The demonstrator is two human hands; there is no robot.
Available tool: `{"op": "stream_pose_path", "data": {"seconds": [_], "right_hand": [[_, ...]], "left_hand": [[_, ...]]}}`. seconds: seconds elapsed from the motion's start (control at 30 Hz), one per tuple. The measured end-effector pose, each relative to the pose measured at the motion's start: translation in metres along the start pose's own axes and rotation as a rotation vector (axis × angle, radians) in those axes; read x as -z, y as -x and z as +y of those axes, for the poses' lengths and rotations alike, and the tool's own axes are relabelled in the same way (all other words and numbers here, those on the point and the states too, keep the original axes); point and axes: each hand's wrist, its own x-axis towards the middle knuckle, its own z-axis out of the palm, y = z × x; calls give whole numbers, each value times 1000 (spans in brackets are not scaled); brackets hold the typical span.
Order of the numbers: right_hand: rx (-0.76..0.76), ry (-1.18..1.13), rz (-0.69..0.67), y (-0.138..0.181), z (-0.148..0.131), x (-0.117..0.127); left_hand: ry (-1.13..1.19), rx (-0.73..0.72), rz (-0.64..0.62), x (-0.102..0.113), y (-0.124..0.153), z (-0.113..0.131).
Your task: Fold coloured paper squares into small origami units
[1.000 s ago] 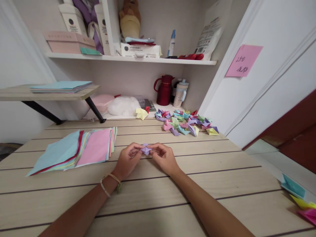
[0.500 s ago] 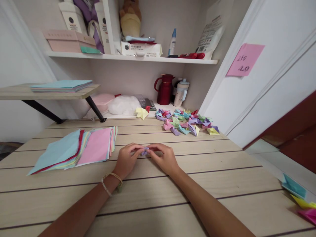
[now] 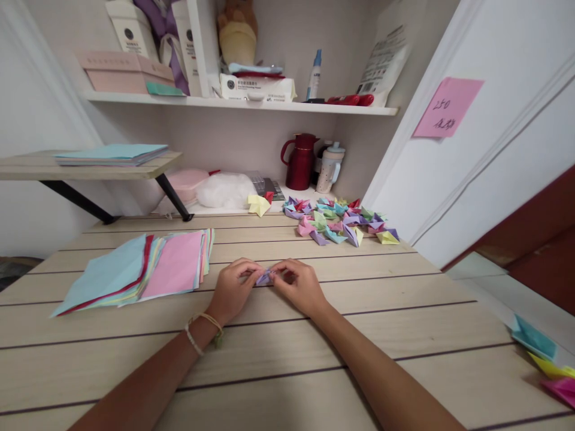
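A small folded purple paper piece [image 3: 265,276] rests low over the wooden table [image 3: 287,371], pinched between both hands. My left hand [image 3: 233,288] grips its left side with curled fingers; a beaded bracelet circles that wrist. My right hand [image 3: 298,286] closes on its right side, fingertips pressed together. Most of the paper is hidden by my fingers.
A fanned stack of coloured paper sheets [image 3: 139,269] lies to the left. A heap of folded paper shapes [image 3: 341,222] sits at the back right, with a red jug [image 3: 300,161] and a cup [image 3: 330,169] behind. More folded pieces [image 3: 545,359] lie at the right edge.
Both hands have lowered slightly toward the table and closed tighter around the purple paper, which now shows less between the fingers than a second ago.
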Motion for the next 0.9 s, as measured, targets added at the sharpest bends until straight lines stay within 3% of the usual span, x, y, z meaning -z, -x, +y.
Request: {"op": "stream_pose_path", "data": {"seconds": [0.13,0.37,0.6,0.73,0.9], "right_hand": [[-2,-3,-26,0,-4,2],[-9,-43,-63,0,-9,-1],[-5,-105,58,0,-8,-2],[-22,-143,107,-1,-6,1],[-86,-169,47,-2,-4,1]], "left_hand": [[-5,8,-32,0,0,4],[315,278,1,-2,-1,2],[607,455,14,-1,-4,-4],[667,476,-123,0,-5,-4],[698,454,-212,0,-4,-5]]}}
